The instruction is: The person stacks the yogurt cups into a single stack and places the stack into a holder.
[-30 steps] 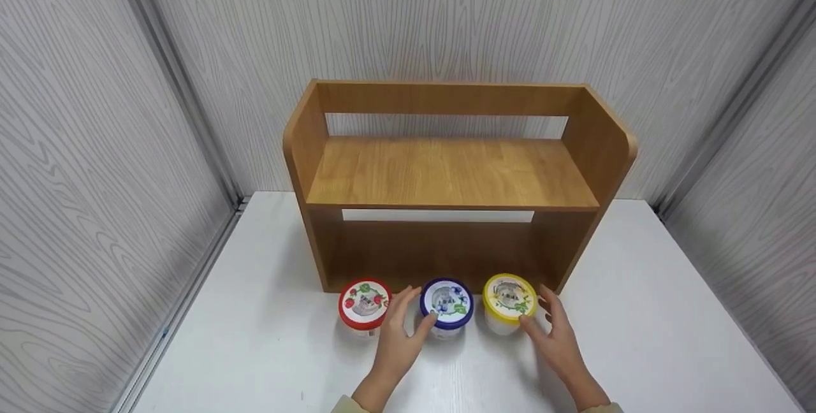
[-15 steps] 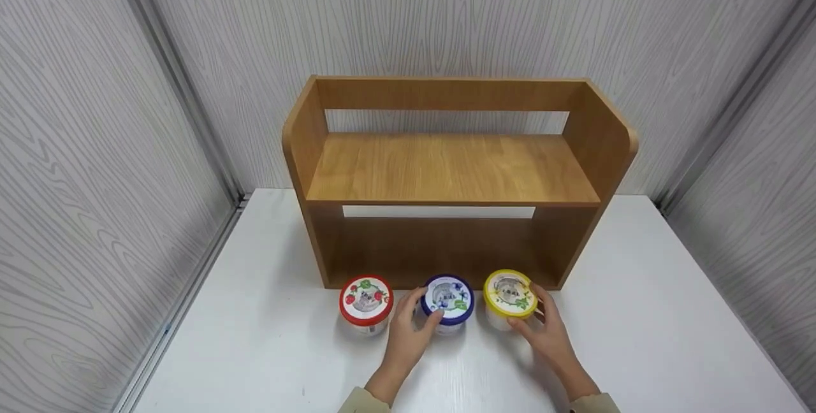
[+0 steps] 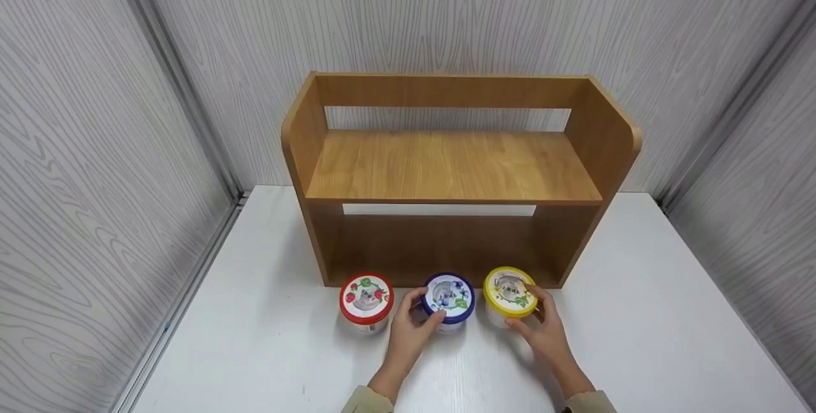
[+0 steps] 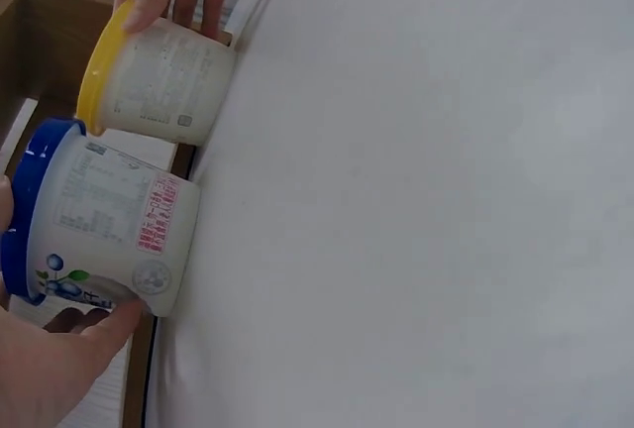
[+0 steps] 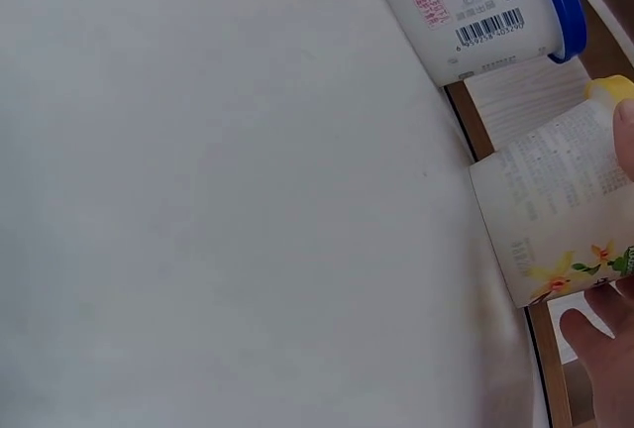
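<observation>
In the head view my left hand (image 3: 406, 335) holds a white tub with a blue lid (image 3: 449, 298), its thumb at the front and fingers at the left side. Blueberries are printed on that blue-lidded tub (image 4: 109, 220) in the left wrist view. My right hand (image 3: 549, 335) grips a yellow-lidded tub (image 3: 510, 292) from the right, thumb in front. Yellow flowers decorate this yellow-lidded tub (image 5: 560, 205) in the right wrist view. Left of my left hand, a red-lidded tub (image 3: 366, 298) with strawberries on its lid stands untouched. All three tubs are upright on the table.
Just behind the tubs stands a two-level wooden shelf (image 3: 452, 167). Its lower board lies close to them. The white table (image 3: 268, 349) extends to both sides, bounded by grey wood-grain panels (image 3: 95, 177).
Both hands have closed in on their tubs: the left moved slightly right onto the blue-lidded one, the right moved left onto the yellow-lidded one. The tubs have hardly shifted.
</observation>
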A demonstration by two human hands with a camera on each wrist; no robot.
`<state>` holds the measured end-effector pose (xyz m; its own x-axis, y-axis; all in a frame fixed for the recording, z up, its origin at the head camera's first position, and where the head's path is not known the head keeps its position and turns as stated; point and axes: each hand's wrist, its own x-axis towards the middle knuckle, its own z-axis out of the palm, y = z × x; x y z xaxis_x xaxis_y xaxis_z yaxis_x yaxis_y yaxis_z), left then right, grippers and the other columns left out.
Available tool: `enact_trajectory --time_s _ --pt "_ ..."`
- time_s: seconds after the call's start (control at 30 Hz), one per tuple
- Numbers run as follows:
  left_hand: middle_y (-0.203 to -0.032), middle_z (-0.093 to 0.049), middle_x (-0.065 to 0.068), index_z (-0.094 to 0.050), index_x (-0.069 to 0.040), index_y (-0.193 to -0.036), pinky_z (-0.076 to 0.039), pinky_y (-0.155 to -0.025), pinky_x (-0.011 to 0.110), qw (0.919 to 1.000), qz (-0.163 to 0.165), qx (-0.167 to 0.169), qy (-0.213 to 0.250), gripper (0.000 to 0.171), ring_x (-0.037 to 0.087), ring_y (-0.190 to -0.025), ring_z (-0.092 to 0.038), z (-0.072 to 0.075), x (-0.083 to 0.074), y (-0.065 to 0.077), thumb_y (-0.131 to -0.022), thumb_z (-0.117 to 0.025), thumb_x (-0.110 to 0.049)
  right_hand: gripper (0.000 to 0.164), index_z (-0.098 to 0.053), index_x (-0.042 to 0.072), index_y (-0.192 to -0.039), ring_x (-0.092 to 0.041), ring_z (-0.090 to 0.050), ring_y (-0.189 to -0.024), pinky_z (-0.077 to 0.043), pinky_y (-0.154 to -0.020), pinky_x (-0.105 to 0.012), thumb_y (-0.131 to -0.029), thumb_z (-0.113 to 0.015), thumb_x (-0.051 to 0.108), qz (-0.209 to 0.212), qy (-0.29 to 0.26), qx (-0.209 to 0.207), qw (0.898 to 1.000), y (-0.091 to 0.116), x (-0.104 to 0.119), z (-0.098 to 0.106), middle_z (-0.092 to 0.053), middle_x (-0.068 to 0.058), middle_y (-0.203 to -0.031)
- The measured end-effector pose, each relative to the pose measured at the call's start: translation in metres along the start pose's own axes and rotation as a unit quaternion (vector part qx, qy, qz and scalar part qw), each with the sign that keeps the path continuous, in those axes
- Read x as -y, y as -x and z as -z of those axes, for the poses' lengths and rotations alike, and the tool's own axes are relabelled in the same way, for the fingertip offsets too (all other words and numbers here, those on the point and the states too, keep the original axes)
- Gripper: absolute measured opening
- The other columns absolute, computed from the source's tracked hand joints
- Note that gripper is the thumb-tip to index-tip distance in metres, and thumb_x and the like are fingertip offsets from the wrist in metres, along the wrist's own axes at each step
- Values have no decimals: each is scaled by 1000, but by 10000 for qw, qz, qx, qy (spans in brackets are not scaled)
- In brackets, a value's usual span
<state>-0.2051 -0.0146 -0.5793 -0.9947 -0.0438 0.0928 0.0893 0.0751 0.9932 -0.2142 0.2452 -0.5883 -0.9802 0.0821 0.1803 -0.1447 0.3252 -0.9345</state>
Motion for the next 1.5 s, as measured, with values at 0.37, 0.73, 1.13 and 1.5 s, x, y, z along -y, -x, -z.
enact_trajectory --time_s 0.37,0.73,1.13,1.5 --pt "-129 -50 2 -49 -18 -127 -34 -105 41 9997 80 12 243 58 22 -124 -44 0 7 -3 -78 -74 -38 69 -40 3 -129 -24 -41 -120 -36 -101 -38 -74 -79 14 150 -163 -256 9994 0 1 0 -43 -10 -129" --pt "-131 -49 3 -50 -19 -126 -34 -104 39 9989 298 -123 347 58 24 -125 -43 -1 7 1 -77 -76 -34 64 -39 -7 -126 -18 -48 -110 -41 -91 -18 -75 -76 3 369 -146 -484 9980 14 49 0 -46 -15 -124" --pt "-131 -49 2 -50 -25 -125 -35 -104 39 9986 413 -165 272 59 23 -125 -43 -4 5 -1 -74 -76 -40 63 -37 -3 -129 -29 -47 -117 -42 -91 -17 -78 -74 4 589 -199 -631 9961 16 81 -3 -43 -16 -129" --pt "-130 -50 4 -50 -21 -125 -34 -104 42 9989 314 -233 275 57 26 -125 -43 -4 7 0 -76 -75 -36 61 -38 -9 -126 -13 -46 -114 -42 -93 -18 -76 -73 -2 1254 -305 -615 9897 15 99 -9 -43 -19 -125"
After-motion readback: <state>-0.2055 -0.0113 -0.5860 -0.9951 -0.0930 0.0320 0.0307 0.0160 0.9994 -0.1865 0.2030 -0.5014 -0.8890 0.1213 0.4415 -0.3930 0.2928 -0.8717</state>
